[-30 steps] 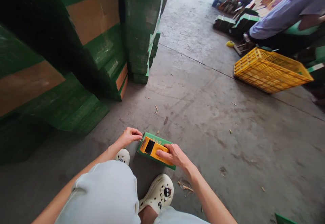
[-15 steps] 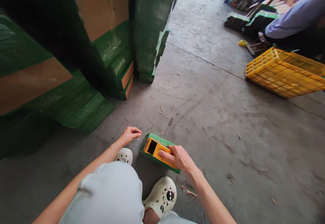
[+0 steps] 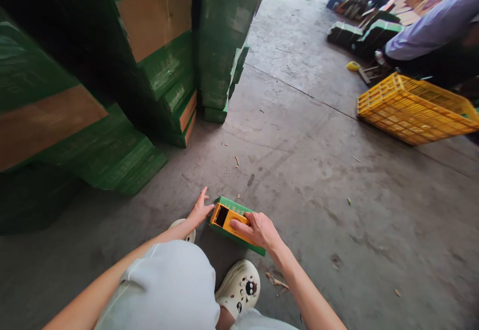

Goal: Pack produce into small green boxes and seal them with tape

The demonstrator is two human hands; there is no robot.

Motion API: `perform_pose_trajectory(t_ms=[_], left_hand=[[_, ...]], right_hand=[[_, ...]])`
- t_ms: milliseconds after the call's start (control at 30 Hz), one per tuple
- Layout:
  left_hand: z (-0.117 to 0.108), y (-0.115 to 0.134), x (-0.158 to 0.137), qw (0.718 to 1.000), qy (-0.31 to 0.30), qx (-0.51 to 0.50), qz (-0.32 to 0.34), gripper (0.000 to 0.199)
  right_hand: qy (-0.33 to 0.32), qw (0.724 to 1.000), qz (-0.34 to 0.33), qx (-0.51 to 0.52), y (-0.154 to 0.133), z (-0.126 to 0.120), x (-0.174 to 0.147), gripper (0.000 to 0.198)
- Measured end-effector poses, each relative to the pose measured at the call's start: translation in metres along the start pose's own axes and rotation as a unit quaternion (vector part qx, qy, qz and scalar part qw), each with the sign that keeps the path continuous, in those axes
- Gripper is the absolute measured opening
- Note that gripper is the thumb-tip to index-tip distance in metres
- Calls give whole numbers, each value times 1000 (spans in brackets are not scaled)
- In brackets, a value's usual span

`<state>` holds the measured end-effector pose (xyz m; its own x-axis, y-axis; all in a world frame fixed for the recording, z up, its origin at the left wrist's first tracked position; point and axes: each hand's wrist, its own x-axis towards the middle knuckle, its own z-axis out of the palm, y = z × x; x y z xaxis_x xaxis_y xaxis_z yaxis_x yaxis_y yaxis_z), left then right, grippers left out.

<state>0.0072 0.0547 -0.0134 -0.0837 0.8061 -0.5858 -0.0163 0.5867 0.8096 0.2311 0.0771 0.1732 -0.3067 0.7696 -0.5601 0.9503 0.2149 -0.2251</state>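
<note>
My right hand is wrapped round the rear of a yellow boxy hand tool with a dark opening near its front; its exact kind I cannot make out. The tool lies lengthwise on a narrow green cardboard box, which has pale printing and rests on the concrete floor. Beside the tool's front end is my left hand, its fingers spread and its thumb toward the tool's tip. Whether the thumb touches the tool I cannot tell.
Tall stacks of green and brown cartons rise on the left. A yellow plastic crate lies to the right, near a person's sleeve. My cream clog is close to the box. Scraps litter the floor.
My left hand has moved right, toward the tool's front end, and its pinched fingers have spread. My right hand keeps its hold on the tool, which stays on the box.
</note>
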Motion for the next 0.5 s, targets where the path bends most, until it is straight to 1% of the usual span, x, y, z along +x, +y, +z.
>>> perform_pose_trajectory(t_ms=[33,67,100,200,233,267,333,433,500], left_hand=[[0,-2,-2,999,22,25,-16,105],[0,-5,-4,998,38,52,-24,104],[0,-7,-7,996,44,76,-21,96],[-1,-12,-18,994,19,104,36,53],[-1,-12,-23,993,14,103,51,43],[0,-11,-26,993,9,97,62,37],[3,-8,-33,993,-24,71,86,40],[6,-6,-38,987,-122,18,104,53],[2,-8,-38,977,-180,8,112,63]], right_hand=[[3,1000,2,3,0,0,0,60],[5,1000,3,8,0,0,0,59],[7,1000,4,14,0,0,0,58],[8,1000,2,30,0,-1,0,58],[8,999,1,35,0,-1,0,59],[10,999,1,39,1,0,0,60],[13,999,1,48,2,0,0,61],[11,998,-5,58,4,1,1,61],[6,998,-7,59,5,0,1,61]])
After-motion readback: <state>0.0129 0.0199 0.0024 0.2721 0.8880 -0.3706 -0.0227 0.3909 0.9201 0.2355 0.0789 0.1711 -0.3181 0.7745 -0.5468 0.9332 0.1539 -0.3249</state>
